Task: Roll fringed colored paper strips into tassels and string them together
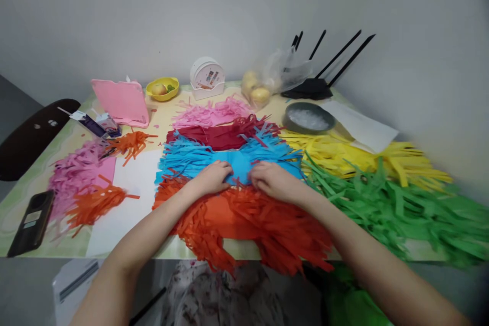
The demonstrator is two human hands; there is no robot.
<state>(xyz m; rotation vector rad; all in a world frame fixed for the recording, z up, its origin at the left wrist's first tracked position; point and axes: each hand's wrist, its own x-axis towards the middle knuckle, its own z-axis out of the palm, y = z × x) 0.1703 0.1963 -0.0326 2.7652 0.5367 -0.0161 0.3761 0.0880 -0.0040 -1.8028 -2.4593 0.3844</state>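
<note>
Forearms point(160, 226), then bright-blue fringed paper point(240, 165)

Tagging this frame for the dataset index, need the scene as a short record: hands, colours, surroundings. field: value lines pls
left_hand: left hand on blue fringed sheet, fingers curled
right_hand: right hand on the same sheet, fingers curled
grip: pinching or just pressing, can't tell
near_side: orange fringed sheet, overhanging table edge
beyond_blue: dark red fringed sheet, then pink fringed sheet
right_side: yellow fringed sheet, green fringed sheet
left_side: phone
back: yellow bowl with fruit, router
</note>
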